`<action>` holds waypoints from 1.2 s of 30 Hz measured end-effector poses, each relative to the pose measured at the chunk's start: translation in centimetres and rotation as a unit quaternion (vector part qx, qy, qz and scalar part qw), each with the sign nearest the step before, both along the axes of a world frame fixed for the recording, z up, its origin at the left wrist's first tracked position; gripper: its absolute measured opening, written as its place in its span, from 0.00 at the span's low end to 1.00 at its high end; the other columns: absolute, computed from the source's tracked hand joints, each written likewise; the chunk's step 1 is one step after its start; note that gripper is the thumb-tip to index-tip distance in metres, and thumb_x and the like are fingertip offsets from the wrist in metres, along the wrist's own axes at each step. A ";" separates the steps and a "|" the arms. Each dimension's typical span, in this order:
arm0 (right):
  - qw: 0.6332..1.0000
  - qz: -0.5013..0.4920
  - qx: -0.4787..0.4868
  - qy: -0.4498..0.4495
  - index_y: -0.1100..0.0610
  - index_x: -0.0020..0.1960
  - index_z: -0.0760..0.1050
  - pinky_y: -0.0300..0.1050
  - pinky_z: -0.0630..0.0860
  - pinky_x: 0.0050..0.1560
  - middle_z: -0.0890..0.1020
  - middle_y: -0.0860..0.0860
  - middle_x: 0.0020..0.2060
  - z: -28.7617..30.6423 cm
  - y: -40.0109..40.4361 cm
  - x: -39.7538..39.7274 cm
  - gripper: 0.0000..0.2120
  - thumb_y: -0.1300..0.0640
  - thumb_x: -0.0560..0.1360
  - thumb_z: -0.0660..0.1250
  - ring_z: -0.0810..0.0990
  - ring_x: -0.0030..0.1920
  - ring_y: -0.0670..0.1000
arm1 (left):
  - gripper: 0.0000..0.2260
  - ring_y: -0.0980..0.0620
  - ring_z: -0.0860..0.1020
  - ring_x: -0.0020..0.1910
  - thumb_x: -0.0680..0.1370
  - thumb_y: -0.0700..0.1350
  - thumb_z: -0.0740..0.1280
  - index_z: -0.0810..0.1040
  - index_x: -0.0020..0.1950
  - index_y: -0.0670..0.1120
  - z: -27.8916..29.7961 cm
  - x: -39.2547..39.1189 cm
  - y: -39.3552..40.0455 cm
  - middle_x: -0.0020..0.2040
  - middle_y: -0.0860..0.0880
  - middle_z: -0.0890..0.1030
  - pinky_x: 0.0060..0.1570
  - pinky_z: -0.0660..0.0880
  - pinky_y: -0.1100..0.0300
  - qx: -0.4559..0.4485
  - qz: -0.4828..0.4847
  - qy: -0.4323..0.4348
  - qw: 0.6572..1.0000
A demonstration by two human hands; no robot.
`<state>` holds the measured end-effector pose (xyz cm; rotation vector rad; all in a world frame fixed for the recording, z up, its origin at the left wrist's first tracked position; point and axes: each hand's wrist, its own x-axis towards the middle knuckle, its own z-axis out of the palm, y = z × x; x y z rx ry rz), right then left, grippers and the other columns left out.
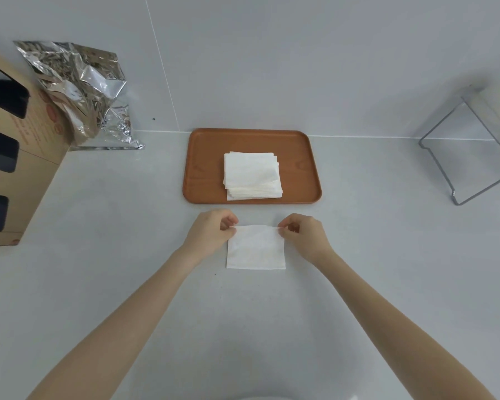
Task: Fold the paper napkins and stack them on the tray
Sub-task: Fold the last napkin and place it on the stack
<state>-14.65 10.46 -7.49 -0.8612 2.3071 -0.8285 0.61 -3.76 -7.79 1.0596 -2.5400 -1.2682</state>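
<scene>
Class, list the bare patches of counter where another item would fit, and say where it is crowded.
Free: between the tray and cardboard box; between tray and clear stand. Crowded: the strip before the tray, where left hand and right hand pinch the napkin.

The cardboard box [9,157] is cut off by the left edge, its printing too blurred to read. The clear stand [471,151] runs off the right edge. The stack of napkins [253,176] hides the tray [202,168] floor beneath; its layers cannot be counted.
</scene>
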 end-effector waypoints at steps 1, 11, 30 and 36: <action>1.000 0.004 0.016 0.023 0.59 0.48 0.78 0.42 0.69 0.39 0.73 0.48 0.32 -0.4 -0.1 0.0 0.07 0.63 0.71 0.65 0.72 0.36 0.50 | 0.09 0.53 0.74 0.37 0.70 0.37 0.67 0.78 0.50 0.43 -0.4 0.0 0.1 0.45 0.48 0.77 0.45 0.73 0.57 -0.019 -0.005 -0.002 1.000; 0.944 0.271 -0.008 0.188 0.54 0.45 0.80 0.46 0.73 0.46 0.83 0.51 0.47 0.7 3.9 0.9 0.05 0.57 0.69 0.71 0.77 0.49 0.54 | 0.06 0.55 0.72 0.50 0.70 0.45 0.70 0.80 0.46 0.47 0.3 3.7 1.9 0.48 0.49 0.80 0.50 0.73 0.55 -0.139 -0.144 -0.008 0.980; 0.981 0.122 -0.111 0.100 0.57 0.43 0.79 0.33 0.67 0.43 0.81 0.49 0.39 2.8 2.1 1.2 0.05 0.62 0.73 0.64 0.76 0.40 0.45 | 0.03 0.70 0.73 0.31 0.71 0.38 0.68 0.80 0.40 0.45 2.7 2.3 0.6 0.35 0.56 0.79 0.33 0.67 0.76 -0.016 0.005 0.105 0.994; 0.976 0.018 -0.216 -0.038 0.54 0.39 0.75 0.29 0.71 0.36 0.77 0.50 0.35 7.4 -3.2 -2.1 0.07 0.62 0.74 0.62 0.74 0.35 0.45 | 0.09 0.62 0.78 0.33 0.71 0.39 0.69 0.78 0.35 0.53 7.1 -1.3 -4.0 0.29 0.62 0.82 0.40 0.72 0.73 0.073 0.042 0.188 0.979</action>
